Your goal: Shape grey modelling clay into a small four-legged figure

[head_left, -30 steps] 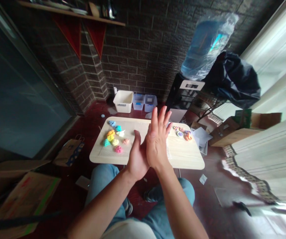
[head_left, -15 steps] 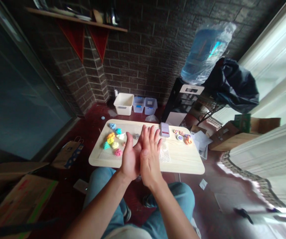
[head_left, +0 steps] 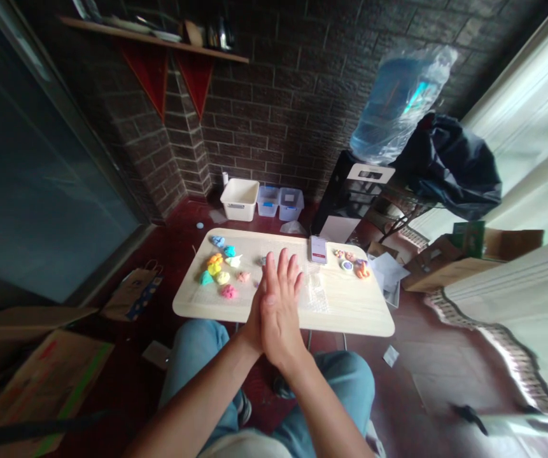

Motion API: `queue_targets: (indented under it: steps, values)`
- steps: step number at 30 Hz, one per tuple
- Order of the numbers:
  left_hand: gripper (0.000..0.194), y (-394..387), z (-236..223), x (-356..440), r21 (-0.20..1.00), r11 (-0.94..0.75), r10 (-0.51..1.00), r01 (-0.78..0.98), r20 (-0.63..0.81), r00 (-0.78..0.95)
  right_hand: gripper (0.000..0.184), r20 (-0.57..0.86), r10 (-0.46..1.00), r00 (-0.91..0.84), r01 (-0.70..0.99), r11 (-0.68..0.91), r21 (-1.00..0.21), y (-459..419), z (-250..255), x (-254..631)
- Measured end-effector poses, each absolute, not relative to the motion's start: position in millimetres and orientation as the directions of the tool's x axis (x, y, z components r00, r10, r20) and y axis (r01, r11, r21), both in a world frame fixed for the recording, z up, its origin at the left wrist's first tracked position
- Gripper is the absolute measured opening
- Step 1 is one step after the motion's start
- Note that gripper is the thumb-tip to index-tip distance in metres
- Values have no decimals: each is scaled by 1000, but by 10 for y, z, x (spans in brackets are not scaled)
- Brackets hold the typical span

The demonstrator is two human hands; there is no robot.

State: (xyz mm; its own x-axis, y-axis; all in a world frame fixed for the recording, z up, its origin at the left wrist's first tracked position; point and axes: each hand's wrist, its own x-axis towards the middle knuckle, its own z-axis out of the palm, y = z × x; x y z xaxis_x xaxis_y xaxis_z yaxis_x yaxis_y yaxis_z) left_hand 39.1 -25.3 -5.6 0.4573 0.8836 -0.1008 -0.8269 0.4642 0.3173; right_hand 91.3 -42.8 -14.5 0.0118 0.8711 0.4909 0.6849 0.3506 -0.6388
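Note:
Above the table's front half, my right hand lies palm against my left hand, its fingers stretched and slightly apart. Most of the left hand's fingers and its thumb are hidden behind the right. Whether something sits between the palms cannot be seen. Beyond and left of them lie several soft clay-like lumps, among them a pink lump, a peach lump, a green lump and a blue lump. A small grey lump shows just past the fingertips.
The pale table carries a transparent textured sheet, a phone, a white-rimmed round piece and an orange lump. Behind stand a white bin and a water dispenser. Cardboard boxes flank both sides.
My right hand has slid back across my left and turned more upright. The left thumb, spread out before, is now hidden. More of the lumps on the table show; the view has shifted slightly.

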Motion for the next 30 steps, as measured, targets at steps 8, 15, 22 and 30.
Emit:
queue_targets:
  steps: [8, 15, 22, 30]
  values:
    - [36, -390, -169, 383, 87, 707, 703, -702, -196, 683, 54, 371, 867, 333, 497, 172, -850, -121, -115, 1159]
    - [42, -311, -81, 302, 44, 672, 726, -739, -231, 647, 48, 320, 861, 394, 245, 237, -940, -369, 9, 1305]
    - [53, -314, 52, 178, 188, 593, 805, -783, -115, 582, 20, 435, 884, 169, 451, 323, -832, -804, -124, 1344]
    - [49, -372, 170, 142, 214, 570, 821, -793, -176, 543, 30, 536, 840, 82, 569, 402, -717, -912, -55, 1263]
